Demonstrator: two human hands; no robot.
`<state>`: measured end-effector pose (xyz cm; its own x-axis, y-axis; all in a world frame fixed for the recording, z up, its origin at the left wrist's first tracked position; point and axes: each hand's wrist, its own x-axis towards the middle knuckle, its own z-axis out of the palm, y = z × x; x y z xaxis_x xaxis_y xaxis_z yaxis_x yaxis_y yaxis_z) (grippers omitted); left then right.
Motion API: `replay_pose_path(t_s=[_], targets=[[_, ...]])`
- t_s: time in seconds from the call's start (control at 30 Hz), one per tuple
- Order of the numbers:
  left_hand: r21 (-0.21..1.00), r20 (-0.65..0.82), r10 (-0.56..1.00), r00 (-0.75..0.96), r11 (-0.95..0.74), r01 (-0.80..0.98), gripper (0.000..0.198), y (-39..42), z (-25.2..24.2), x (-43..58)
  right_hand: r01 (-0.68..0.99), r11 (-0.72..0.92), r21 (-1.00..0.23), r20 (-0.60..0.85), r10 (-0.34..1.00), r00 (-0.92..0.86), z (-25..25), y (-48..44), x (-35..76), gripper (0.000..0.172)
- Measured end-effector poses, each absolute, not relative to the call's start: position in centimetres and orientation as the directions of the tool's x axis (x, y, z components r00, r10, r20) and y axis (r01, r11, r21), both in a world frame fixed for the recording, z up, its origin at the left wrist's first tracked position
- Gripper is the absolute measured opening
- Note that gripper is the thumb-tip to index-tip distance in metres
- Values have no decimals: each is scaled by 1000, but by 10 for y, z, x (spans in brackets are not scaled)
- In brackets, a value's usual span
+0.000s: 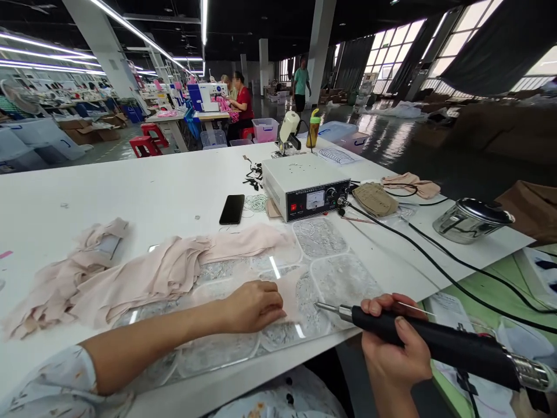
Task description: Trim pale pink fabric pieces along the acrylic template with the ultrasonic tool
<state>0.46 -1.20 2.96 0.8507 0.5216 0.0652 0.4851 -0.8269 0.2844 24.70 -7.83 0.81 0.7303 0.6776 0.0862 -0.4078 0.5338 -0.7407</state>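
Observation:
My left hand [255, 305] lies on a small piece of pale pink fabric [292, 290] over a clear plastic sheet [331, 273] on the white table [152, 191], fingers curled down onto the cloth. My right hand [394, 348] grips a black handheld tool with a metal tip [435, 342], the tip pointing left toward the fabric, just off its edge. A cable runs from the tool to a white control box [304, 186]. A heap of pink fabric pieces [143, 267] lies left of my hands.
A black phone [232, 209] lies by the box. A steel pot with lid [472, 219], tan cloth pieces [376, 198] and a bottle [313, 129] sit to the right and behind. People work at sewing tables [213, 113] far back; red stools [145, 145] stand there.

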Motion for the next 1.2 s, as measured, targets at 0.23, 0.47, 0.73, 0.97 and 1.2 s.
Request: replay_pose_path(t_s=[0.23, 0.47, 0.73, 0.97, 1.2], targets=[[233, 211, 403, 891, -905, 355, 31, 7, 14, 8, -367, 575, -731, 123, 640, 759, 10, -62, 251, 24], [154, 181, 327, 928, -941, 301, 37, 4, 7, 0, -339, 583, -738, 186, 659, 729, 10, -42, 249, 24], [165, 109, 347, 931, -930, 328, 46, 23, 4, 20, -357, 525, -773, 196, 732, 653, 6, -10, 256, 23], [216, 84, 379, 922, -910, 354, 48, 25, -1, 19, -395, 473, -788, 134, 757, 639, 10, -6, 261, 23], [261, 92, 372, 924, -904, 338, 47, 26, 2, 19, -373, 421, -827, 73, 738, 671, 15, -7, 262, 24]])
